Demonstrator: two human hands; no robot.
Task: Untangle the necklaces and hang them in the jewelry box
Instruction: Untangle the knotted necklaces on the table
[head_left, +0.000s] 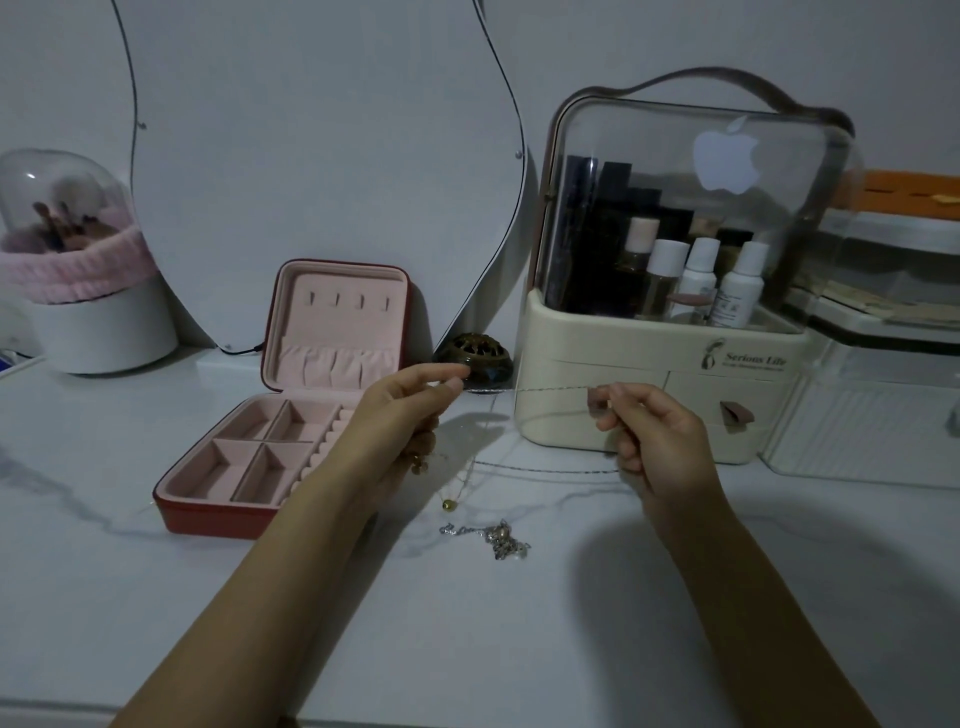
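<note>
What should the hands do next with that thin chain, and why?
Probably keep drawing the thin chain gently sideways with the right hand. It is stretched between both hands, yet the left hand also holds other dangling necklaces, one with a gold pendant. The jewelry box hooks are bare.

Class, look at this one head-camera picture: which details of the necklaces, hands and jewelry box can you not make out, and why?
Head view:
- Thin chain between left hand and right hand: too fine to trace.
- Gold pieces: partly hidden by the left hand.
- Silver tangle: necklace count unreadable, too small.
- Jewelry box: near-right corner hidden by the left forearm.
</note>
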